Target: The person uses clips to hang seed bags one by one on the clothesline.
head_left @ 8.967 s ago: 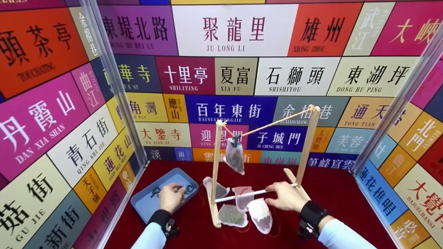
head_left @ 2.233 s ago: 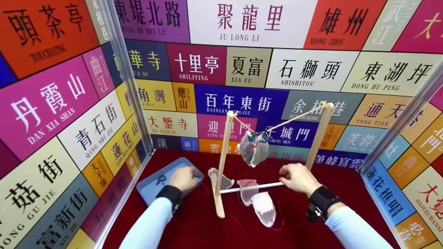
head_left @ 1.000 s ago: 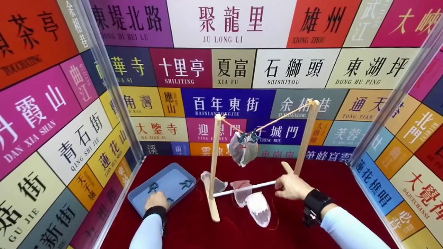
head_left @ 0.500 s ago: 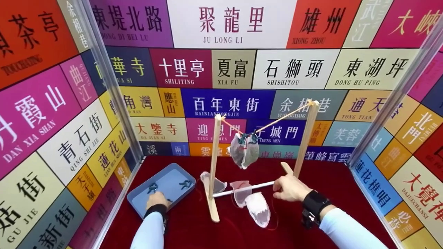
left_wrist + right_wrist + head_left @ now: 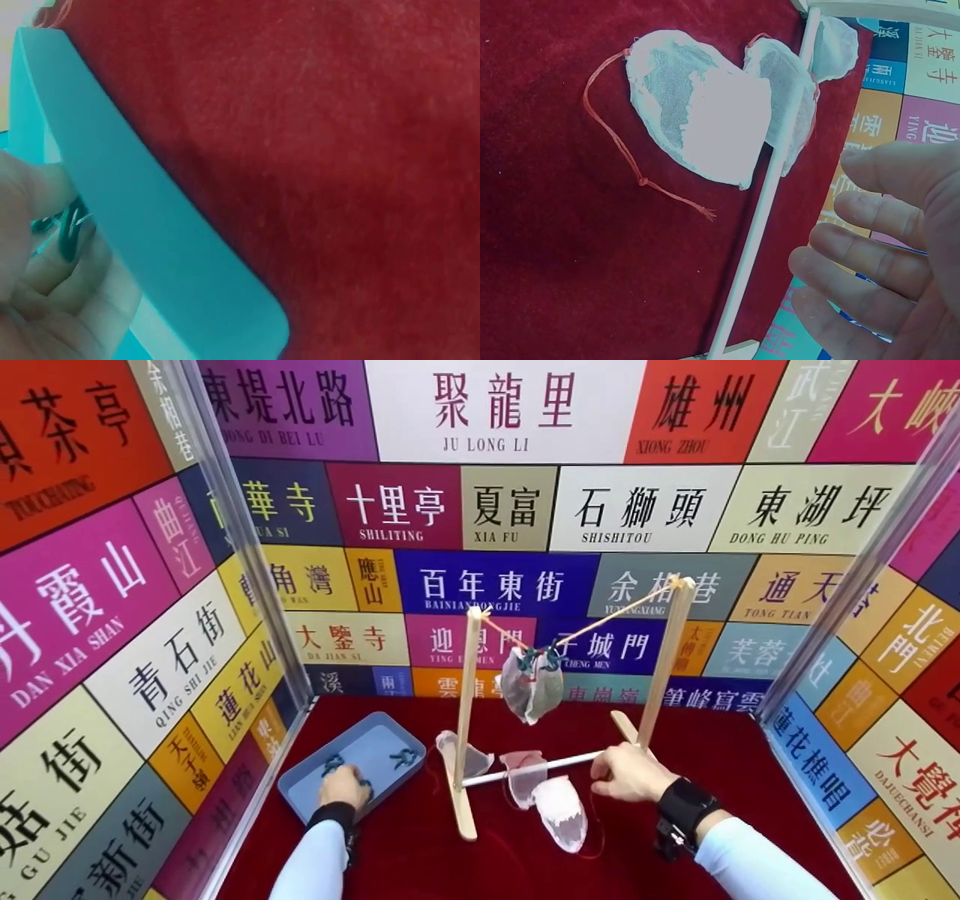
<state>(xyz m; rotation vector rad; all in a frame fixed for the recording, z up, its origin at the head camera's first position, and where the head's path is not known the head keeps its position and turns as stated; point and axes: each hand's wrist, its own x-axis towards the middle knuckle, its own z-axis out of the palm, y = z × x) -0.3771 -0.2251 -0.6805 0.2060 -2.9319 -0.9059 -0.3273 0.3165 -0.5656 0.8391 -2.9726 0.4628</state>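
Observation:
My left hand [image 5: 343, 787] is down in the blue tray [image 5: 375, 724], pinching a dark green clip [image 5: 71, 229] between thumb and fingers close by the tray wall. More dark green clips [image 5: 403, 759] lie in the tray. My right hand [image 5: 628, 772], fingers loosely bent and holding nothing, hovers near the right end of the white rod [image 5: 570, 763]. From the sagging cord [image 5: 611, 615] of the wooden stand, two small mesh bags [image 5: 532, 694] hang side by side by green clips. A bag with white filling [image 5: 724, 112] lies on the cloth, its red drawstring trailing.
A wooden post [image 5: 465, 697] rises at the left and another post [image 5: 664, 667] at the right. A pinkish mesh bag [image 5: 525, 775] lies by the rod, and a further mesh bag [image 5: 469, 756] sits behind the left post. Printed panels surround the dark red cloth [image 5: 390, 847].
Nine seconds ago one bag hung on the cord; now two do, and the bag from the cloth's front left is gone. My left hand has shifted toward the tray's near side.

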